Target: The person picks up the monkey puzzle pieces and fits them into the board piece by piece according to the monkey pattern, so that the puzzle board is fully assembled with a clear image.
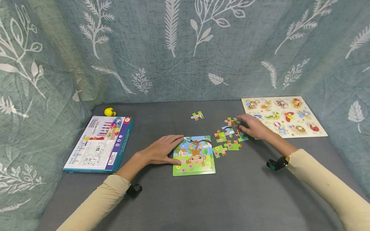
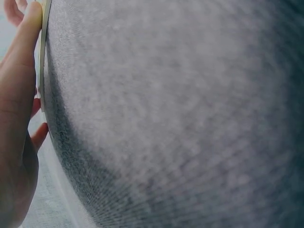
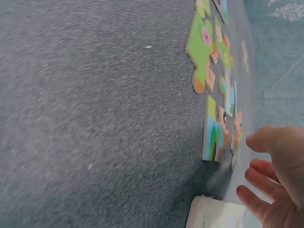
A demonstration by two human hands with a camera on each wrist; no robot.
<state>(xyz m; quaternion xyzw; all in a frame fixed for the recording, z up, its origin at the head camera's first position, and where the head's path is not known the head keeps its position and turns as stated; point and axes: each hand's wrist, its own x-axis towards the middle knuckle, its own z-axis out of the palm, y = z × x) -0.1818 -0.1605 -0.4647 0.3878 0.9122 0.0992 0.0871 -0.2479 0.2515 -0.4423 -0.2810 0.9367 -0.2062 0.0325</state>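
Observation:
A square jigsaw board (image 1: 194, 171) with a monkey picture lies flat at the middle of the table. My left hand (image 1: 163, 150) rests at its left side, the thumb on the lower left part and the fingers along the upper left edge. In the left wrist view only the board's thin edge (image 2: 43, 61) shows. To the right lie several loose jigsaw pieces (image 1: 233, 146) in a cluster. My right hand (image 1: 254, 125) is at the far right of that cluster, fingertips close to a brown-and-green piece (image 1: 231, 121). The right wrist view shows the thumb and fingers apart, with nothing between them.
One separate jigsaw piece (image 1: 197, 115) lies farther back. A wooden insect puzzle board (image 1: 313, 132) stands flat at the back right, near the right forearm. On the left are a boxed bead set (image 1: 98, 144) and a small yellow toy (image 1: 109, 112). A patterned curtain (image 1: 179, 77) hangs behind.

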